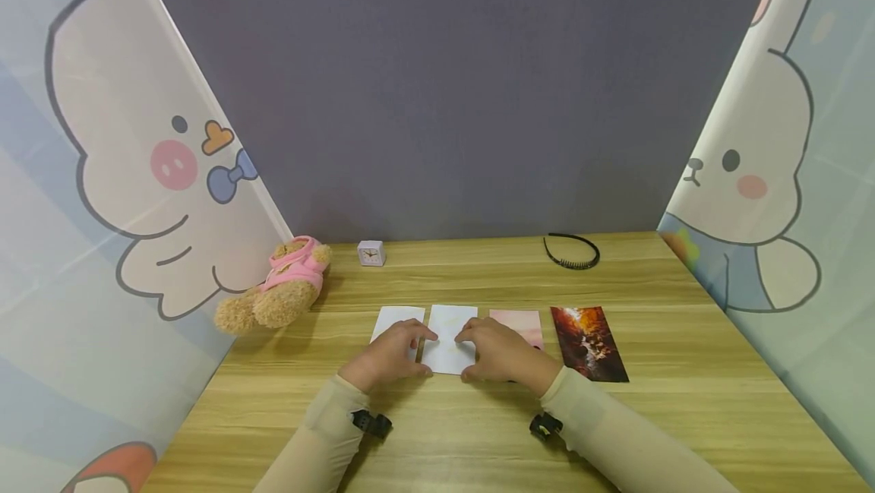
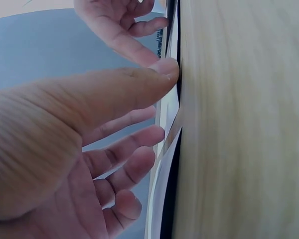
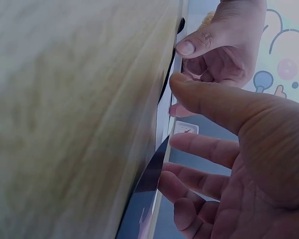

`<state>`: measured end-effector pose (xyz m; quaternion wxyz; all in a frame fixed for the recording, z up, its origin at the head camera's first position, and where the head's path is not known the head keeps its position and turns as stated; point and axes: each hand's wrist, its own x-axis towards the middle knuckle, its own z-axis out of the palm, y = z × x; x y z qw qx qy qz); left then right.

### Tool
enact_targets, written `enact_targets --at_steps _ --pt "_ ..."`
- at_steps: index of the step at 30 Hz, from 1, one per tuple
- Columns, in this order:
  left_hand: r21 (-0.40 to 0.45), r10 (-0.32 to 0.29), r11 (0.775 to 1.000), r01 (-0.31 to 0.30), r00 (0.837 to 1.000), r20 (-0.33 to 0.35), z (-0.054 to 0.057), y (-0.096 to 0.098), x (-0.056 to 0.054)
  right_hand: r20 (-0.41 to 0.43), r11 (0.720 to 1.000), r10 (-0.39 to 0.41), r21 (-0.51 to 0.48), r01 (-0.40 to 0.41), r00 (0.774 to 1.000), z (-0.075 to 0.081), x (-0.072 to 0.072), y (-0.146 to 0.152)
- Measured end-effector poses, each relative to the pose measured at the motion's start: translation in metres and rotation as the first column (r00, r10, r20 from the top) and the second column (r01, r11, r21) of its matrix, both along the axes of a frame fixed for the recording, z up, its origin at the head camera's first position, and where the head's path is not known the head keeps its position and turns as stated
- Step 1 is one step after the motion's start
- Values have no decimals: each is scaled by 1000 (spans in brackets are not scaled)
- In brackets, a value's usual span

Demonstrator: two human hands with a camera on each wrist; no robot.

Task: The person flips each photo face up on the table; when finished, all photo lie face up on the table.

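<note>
Four cards lie in a row on the wooden table (image 1: 437, 432). Both hands rest on the second, a white card (image 1: 447, 322). My left hand (image 1: 403, 352) touches its left side, the thumb at the near corner and the index finger on top. My right hand (image 1: 485, 352) mirrors it on the right side. In the left wrist view the left hand (image 2: 89, 139) has its thumb tip at the card's edge (image 2: 170, 107) and its fingers loosely extended. The right wrist view shows the right hand (image 3: 239, 149) the same way, thumb on the card's rim (image 3: 164, 112).
Another white card (image 1: 393, 320) lies left of the hands, with a pink card (image 1: 519, 320) and a dark orange photo (image 1: 588, 341) to the right. A teddy bear in a pink hoodie (image 1: 276, 295), a small white clock (image 1: 371, 253) and a black headband (image 1: 571, 251) sit farther back. Cartoon panels close both sides.
</note>
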<state>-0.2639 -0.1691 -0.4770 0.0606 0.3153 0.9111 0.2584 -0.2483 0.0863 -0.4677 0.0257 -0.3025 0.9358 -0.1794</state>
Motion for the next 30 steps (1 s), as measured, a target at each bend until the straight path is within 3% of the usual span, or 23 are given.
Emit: enact_targets --at_steps 12,30 --pt "-1 -13 1000 13 1000 -10 0 1 1 -5 999 4 53 -4 1000 3 4 -1" --pt "45 -26 999 24 998 62 -2 -3 0 -7 999 9 43 -9 1000 0 4 -3"
